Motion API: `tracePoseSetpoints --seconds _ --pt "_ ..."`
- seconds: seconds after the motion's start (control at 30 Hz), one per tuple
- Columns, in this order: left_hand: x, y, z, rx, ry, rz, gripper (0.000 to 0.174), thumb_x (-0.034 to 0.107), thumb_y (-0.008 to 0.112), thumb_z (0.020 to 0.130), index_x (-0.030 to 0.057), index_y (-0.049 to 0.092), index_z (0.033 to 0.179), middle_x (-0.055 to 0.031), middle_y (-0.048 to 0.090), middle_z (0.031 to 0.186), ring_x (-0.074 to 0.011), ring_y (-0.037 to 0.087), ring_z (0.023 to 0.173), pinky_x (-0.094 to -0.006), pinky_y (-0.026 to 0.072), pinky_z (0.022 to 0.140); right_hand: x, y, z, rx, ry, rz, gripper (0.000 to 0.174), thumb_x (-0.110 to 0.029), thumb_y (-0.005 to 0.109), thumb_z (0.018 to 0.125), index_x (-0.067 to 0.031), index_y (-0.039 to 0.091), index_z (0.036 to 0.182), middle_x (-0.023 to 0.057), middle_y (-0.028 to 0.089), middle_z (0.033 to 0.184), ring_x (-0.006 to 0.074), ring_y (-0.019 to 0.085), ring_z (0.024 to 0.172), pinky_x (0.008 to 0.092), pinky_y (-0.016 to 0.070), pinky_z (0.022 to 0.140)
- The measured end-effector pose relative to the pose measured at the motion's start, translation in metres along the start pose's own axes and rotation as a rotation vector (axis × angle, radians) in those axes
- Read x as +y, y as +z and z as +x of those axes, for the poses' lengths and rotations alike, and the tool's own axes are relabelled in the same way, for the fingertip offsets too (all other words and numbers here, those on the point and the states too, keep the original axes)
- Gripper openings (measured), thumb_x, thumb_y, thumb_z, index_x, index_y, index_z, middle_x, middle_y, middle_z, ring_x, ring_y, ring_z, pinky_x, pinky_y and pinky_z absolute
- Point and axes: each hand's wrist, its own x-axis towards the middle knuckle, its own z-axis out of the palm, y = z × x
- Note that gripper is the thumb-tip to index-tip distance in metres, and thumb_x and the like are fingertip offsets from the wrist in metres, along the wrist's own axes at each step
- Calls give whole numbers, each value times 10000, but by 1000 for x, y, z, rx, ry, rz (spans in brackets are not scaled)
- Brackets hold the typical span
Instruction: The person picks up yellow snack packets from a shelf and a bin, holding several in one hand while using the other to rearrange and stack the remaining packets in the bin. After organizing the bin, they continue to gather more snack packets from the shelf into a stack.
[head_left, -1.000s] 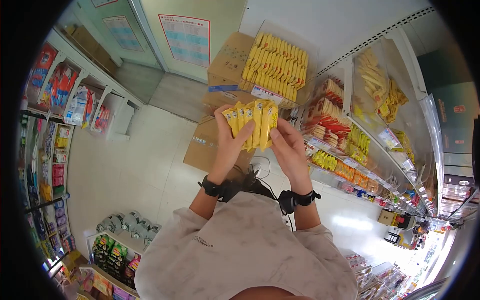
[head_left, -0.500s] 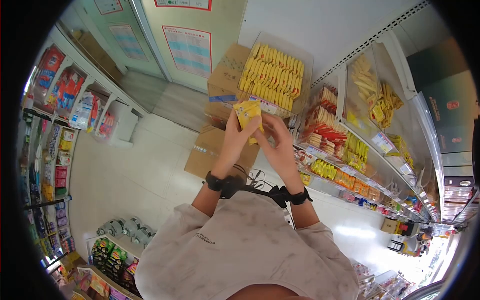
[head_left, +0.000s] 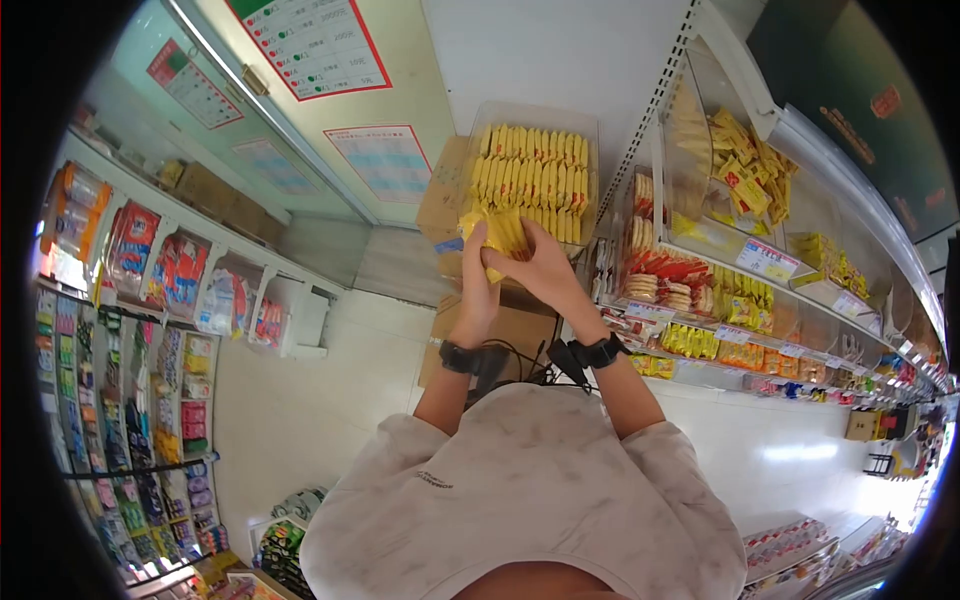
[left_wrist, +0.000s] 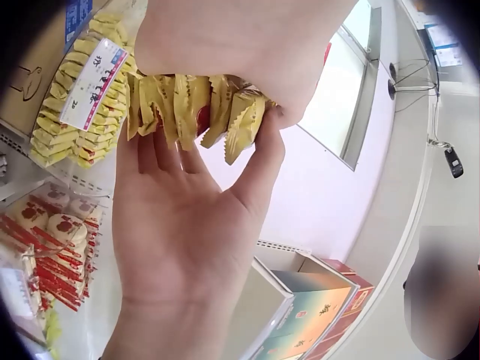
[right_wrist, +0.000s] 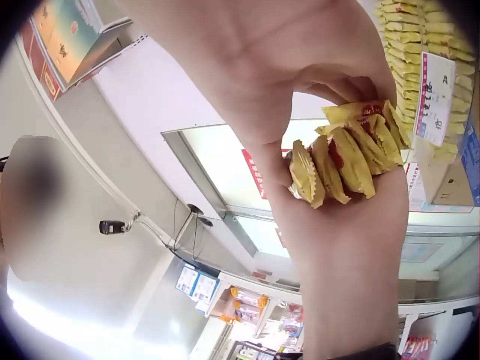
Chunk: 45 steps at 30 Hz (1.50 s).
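Both hands hold a row of yellow-wrapped packets (head_left: 507,232) (left_wrist: 191,109) (right_wrist: 349,157) side by side. In the head view the left hand (head_left: 480,282) grips the row's left side, and the right hand (head_left: 546,272) pinches it from the right. From the left wrist, the right hand (left_wrist: 191,217) shows below, thumb and fingers round the row, the left hand (left_wrist: 232,41) above it. The right wrist view has the left hand (right_wrist: 341,232) below and the right hand (right_wrist: 277,67) above. Just beyond is a clear bin (head_left: 592,160) of upright yellow packets (head_left: 530,180), with a price label (left_wrist: 91,84) (right_wrist: 435,97).
Cardboard boxes (head_left: 445,190) stand beside and below the bin. Tiered shelves (head_left: 690,300) of wrapped snacks run along the right, with a price tag (head_left: 768,258) on an edge. Left are shelves (head_left: 190,335) of packaged goods and a glass door (head_left: 200,100).
The hands and held packets have moved nearer the bin, now overlapping its front edge in view. The right hand has shifted its grip, and the head view has turned, bringing the bin lower.
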Motion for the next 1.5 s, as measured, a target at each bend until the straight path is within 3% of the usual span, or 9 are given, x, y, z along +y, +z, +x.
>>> tracePoseSetpoints --seconds 0.4,0.5,0.73,0.9,1.03,1.17,1.33,1.4,1.5 --pt "21 6 56 5 32 453 655 453 610 1018 -50 478 1417 -103 576 1359 -172 553 1223 -313 432 1041 14 -7 63 91 -19 141 775 -438 842 733 108 556 1204 216 700 1090 281 696 1035 361 538 872" --pt "25 2 66 56 26 510 601 410 666 992 -60 542 1345 -118 614 1295 -168 596 1149 -304 473 972 15 -3 71 133 50 -24 788 -429 828 756 125 540 1239 209 684 1138 272 677 1051 354 520 910" --pt "19 -2 95 -126 118 678 428 213 772 889 -81 635 1169 -118 705 1041 -149 663 870 -294 535 750 20 14 79 248 130 -437 858 -451 834 721 144 493 1236 329 623 1231 420 658 1111 449 550 883" --pt "13 -27 131 -114 -11 922 413 159 803 853 -89 635 1138 -136 708 1017 -147 677 855 -297 538 684 41 32 92 309 75 -544 959 -456 841 709 175 425 1299 397 516 1335 476 631 1130 458 557 901" --pt "1 -43 133 32 153 963 544 142 798 858 -113 546 1268 -156 694 1074 -172 687 887 -301 563 706 53 22 86 194 -59 -387 886 -457 833 737 143 485 1288 322 609 1241 409 658 1079 422 546 901" --pt "-1 -52 135 -31 62 875 635 143 790 865 -116 474 1350 -194 666 1175 -192 682 963 -312 574 773 55 -13 89 18 -124 -140 774 -487 819 755 97 584 1205 252 683 1102 354 673 1015 405 529 888" --pt "-7 -55 143 -35 95 1010 599 268 754 916 -89 513 1333 -188 670 1181 -199 676 968 -332 555 786 69 -5 99 145 -50 -271 674 -471 803 772 81 633 1120 242 704 1009 346 692 962 417 535 846" --pt "-8 -50 142 -52 228 1153 591 333 733 931 -73 541 1315 -184 687 1124 -202 676 952 -341 543 789 85 5 103 266 -125 -276 598 -413 806 773 81 653 1073 240 720 967 389 705 943 421 549 830" --pt "-14 -55 154 -29 313 1276 572 396 721 938 -59 592 1261 -179 706 1031 -205 683 912 -351 533 779 112 1 123 263 -14 -135 592 -414 782 791 91 652 1072 224 717 921 365 706 883 410 547 784"
